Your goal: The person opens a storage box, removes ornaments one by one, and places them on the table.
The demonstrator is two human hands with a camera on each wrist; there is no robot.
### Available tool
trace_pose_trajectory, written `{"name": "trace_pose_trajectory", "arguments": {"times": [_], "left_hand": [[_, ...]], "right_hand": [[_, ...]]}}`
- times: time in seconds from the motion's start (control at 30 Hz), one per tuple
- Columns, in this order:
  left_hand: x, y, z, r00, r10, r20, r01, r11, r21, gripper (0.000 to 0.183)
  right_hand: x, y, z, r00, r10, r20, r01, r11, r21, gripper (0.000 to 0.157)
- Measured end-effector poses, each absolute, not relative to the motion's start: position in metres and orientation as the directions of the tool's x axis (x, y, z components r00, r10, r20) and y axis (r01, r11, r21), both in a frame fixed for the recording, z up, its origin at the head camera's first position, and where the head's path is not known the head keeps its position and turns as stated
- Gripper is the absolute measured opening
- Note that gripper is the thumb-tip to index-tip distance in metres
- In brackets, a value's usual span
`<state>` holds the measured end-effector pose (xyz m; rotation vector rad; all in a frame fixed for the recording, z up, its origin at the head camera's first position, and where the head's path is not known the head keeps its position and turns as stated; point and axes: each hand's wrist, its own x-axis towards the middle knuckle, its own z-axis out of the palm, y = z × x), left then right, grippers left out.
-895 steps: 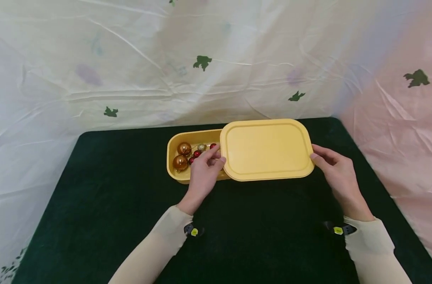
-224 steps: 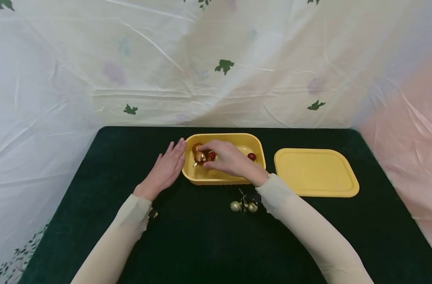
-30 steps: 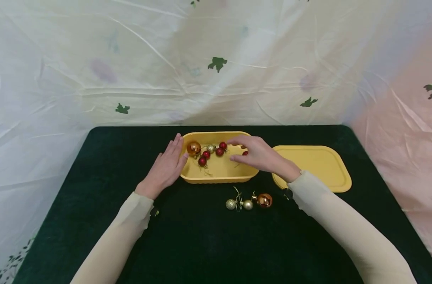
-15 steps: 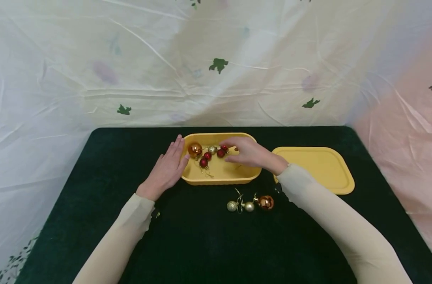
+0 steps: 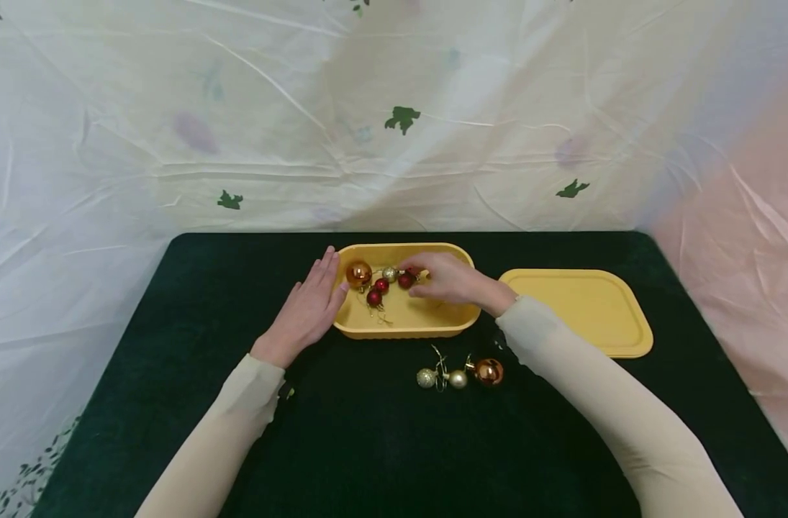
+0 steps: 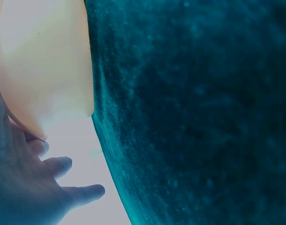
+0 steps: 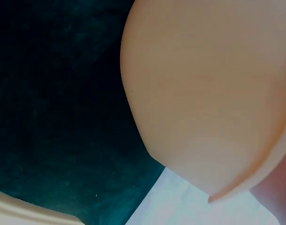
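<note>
A yellow box (image 5: pixel 406 332) stands near the back of the table. My left hand (image 5: pixel 304 306) lies against its left end with straight fingers; the left wrist view shows the hand (image 6: pixel 35 183) beside the box wall (image 6: pixel 49 70). My right hand (image 5: pixel 448 279) reaches in over the box's right side. Its finger and thumb curl round a dark red Christmas bauble (image 5: pixel 404 280), partly hidden by the hand. Also inside are a big copper bauble (image 5: pixel 358 273), a small gold one (image 5: pixel 390 273) and more red baubles (image 5: pixel 375 296).
On the table in front of the box lie a glittery gold bauble (image 5: pixel 426 378), a smooth gold bauble (image 5: pixel 458 379) and a copper bauble (image 5: pixel 488 371). The yellow lid (image 5: pixel 581 309) lies flat to the right of the box. Patterned cloth (image 5: pixel 290 129) hangs behind the table.
Since half a minute ago the lid has come off and lies at the right. A copper bauble has joined two gold ones on the table. Lately my right hand moved left onto the red baubles.
</note>
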<state>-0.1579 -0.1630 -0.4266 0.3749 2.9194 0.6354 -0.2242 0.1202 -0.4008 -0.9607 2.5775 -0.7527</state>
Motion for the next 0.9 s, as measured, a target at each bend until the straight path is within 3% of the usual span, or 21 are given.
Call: {"name": "trace_pose_trajectory", "arguments": {"times": [0.63, 0.9], "left_hand": [[-0.155, -0.163, -0.424, -0.96, 0.269, -0.077, 0.213, 0.882, 0.42, 0.07], [-0.154, -0.162, -0.424, -0.959, 0.274, -0.073, 0.219, 0.88, 0.422, 0.069]], "right_hand": [[-0.224, 0.113, -0.408, -0.683, -0.725, -0.092, -0.597, 0.626, -0.501, 0.039], [-0.221, 0.11, -0.411, -0.704, -0.707, -0.071, -0.583, 0.632, -0.511, 0.029]]}}
